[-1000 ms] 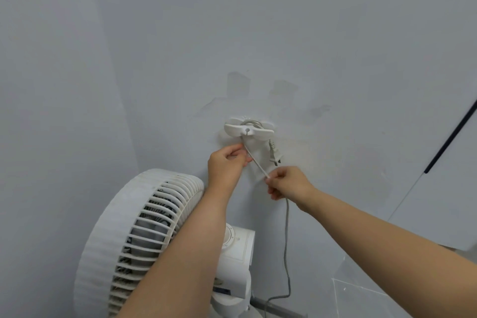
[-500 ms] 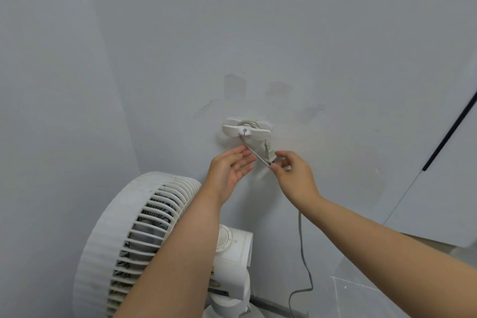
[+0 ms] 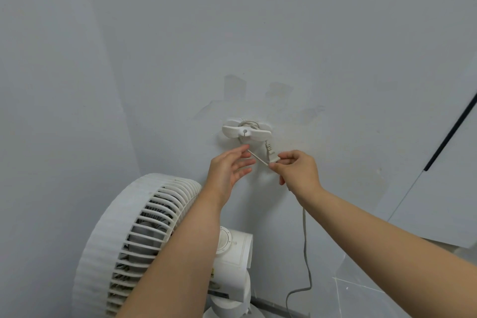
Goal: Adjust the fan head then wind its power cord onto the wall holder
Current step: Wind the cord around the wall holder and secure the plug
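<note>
Below the wall holder (image 3: 245,131) stands the fan (image 3: 144,240), its base cut off at the lower edge and partly covered by the left forearm. Just under the holder, the left hand (image 3: 229,168) is spread with straight fingers beside the taut power cord (image 3: 256,157). The right hand (image 3: 299,170) pinches that cord by the hanging plug (image 3: 269,153), though contact with the plug is unclear. A second ago the left hand's fingers were curled at the cord and the right hand was lower.
</note>
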Available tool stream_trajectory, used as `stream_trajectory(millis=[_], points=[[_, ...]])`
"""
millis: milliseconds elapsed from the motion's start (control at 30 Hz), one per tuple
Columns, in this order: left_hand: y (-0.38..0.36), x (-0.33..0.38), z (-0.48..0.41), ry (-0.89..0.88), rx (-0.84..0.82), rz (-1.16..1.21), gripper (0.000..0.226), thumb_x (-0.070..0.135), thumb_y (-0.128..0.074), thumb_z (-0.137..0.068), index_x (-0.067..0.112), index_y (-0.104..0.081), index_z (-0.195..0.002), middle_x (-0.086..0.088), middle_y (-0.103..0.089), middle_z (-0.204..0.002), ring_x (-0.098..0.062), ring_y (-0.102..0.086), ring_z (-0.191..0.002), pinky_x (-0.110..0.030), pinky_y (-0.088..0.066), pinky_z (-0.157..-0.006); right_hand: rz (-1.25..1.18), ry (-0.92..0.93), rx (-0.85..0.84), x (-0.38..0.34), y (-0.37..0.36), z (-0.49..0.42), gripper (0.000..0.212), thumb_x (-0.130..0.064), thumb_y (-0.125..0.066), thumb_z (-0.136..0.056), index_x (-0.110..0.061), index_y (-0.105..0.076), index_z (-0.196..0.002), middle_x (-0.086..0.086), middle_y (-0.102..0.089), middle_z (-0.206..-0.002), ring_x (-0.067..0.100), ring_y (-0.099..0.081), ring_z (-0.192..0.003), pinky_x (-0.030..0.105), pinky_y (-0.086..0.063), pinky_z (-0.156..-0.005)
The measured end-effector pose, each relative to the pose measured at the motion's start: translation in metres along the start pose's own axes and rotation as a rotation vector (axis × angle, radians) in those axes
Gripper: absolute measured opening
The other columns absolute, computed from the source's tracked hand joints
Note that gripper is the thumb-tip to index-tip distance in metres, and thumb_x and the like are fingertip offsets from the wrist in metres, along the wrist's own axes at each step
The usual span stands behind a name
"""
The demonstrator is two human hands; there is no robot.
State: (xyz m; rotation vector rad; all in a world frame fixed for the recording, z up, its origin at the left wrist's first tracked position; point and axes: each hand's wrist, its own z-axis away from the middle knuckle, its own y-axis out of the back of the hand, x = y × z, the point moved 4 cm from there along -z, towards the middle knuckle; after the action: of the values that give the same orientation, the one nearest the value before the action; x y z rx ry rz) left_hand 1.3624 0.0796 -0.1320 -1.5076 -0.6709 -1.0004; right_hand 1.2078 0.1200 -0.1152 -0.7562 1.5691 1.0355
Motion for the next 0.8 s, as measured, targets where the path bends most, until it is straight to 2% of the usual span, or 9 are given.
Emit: stream_trajectory(millis=[133, 267, 367, 533, 667, 733, 800], points=[[-0.001, -0.001, -0.001, 0.008, 0.045, -0.090, 0.019, 0.011, -0.051, -0.091, 0.006, -0.065, -0.103, -0.006, -0.062, -0.089, -0.018, -0.061, -0.081, -0.027, -0.048, -0.069, -0.014, -0.008, -0.037, -0.002, 0.000, 0.000, 0.026, -0.004, -0.072, -0.079, -0.005, -0.063, -0.103, 0.002, -0.053, -0.068, 0.001, -0.047, -0.033, 0.013, -0.034, -0.033], [-0.002, -0.003, -0.003, 0.031, 0.045, -0.114, 0.021, 0.014, -0.053, -0.091, 0.005, -0.063, -0.107, -0.004, -0.063, -0.089, -0.016, -0.061, -0.082, -0.027, -0.045, -0.068, -0.082, -0.011, -0.090, -0.004, 0.002, 0.004, 0.017, -0.006, -0.061, -0.087, -0.005, -0.065, -0.102, 0.004, -0.054, -0.063, 0.009, -0.048, -0.041, 0.019, -0.035, -0.037], [-0.003, -0.003, -0.003, 0.038, 0.028, -0.116, 0.022, 0.015, -0.052, -0.091, 0.006, -0.063, -0.108, -0.004, -0.063, -0.091, -0.016, -0.061, -0.085, -0.027, -0.045, -0.070, -0.114, -0.018, -0.111, -0.006, 0.005, 0.005, 0.011, -0.008, -0.053, -0.092, -0.007, -0.065, -0.092, 0.005, -0.054, -0.063, 0.012, -0.048, -0.042, 0.020, -0.036, -0.036], [-0.003, -0.004, -0.003, 0.046, -0.005, -0.128, 0.025, 0.015, -0.050, -0.092, 0.006, -0.063, -0.112, -0.003, -0.065, -0.097, -0.015, -0.061, -0.086, -0.027, -0.045, -0.072, -0.111, -0.055, -0.178, -0.007, 0.006, 0.004, 0.021, -0.010, -0.053, -0.093, -0.011, -0.060, -0.073, 0.004, -0.052, -0.066, 0.016, -0.048, -0.052, 0.022, -0.038, -0.040], [-0.005, -0.004, -0.003, 0.051, -0.019, -0.124, 0.026, 0.015, -0.048, -0.093, 0.005, -0.062, -0.113, -0.003, -0.065, -0.099, -0.015, -0.062, -0.088, -0.028, -0.046, -0.074, 0.039, -0.017, -0.243, -0.009, 0.007, 0.006, 0.017, -0.011, -0.056, -0.092, -0.008, -0.067, -0.079, -0.004, -0.050, -0.053, 0.010, -0.044, -0.048, 0.017, -0.035, -0.041], [-0.005, -0.004, -0.002, 0.036, -0.017, -0.146, 0.025, 0.015, -0.048, -0.093, 0.006, -0.063, -0.111, -0.003, -0.066, -0.100, -0.014, -0.063, -0.089, -0.028, -0.046, -0.075, 0.122, 0.036, -0.182, -0.011, 0.007, 0.004, 0.011, -0.011, -0.060, -0.089, -0.009, -0.070, -0.084, -0.014, -0.053, -0.048, -0.001, -0.047, -0.039, 0.008, -0.033, -0.042], [-0.004, -0.003, -0.002, 0.004, 0.001, -0.199, 0.023, 0.013, -0.047, -0.093, 0.008, -0.064, -0.109, -0.004, -0.066, -0.101, -0.014, -0.063, -0.090, -0.028, -0.047, -0.076, 0.188, 0.071, -0.109, -0.010, 0.006, 0.001, 0.009, -0.013, -0.066, -0.086, -0.013, -0.071, -0.078, -0.013, -0.059, -0.057, -0.009, -0.047, -0.035, 0.007, -0.033, -0.044]])
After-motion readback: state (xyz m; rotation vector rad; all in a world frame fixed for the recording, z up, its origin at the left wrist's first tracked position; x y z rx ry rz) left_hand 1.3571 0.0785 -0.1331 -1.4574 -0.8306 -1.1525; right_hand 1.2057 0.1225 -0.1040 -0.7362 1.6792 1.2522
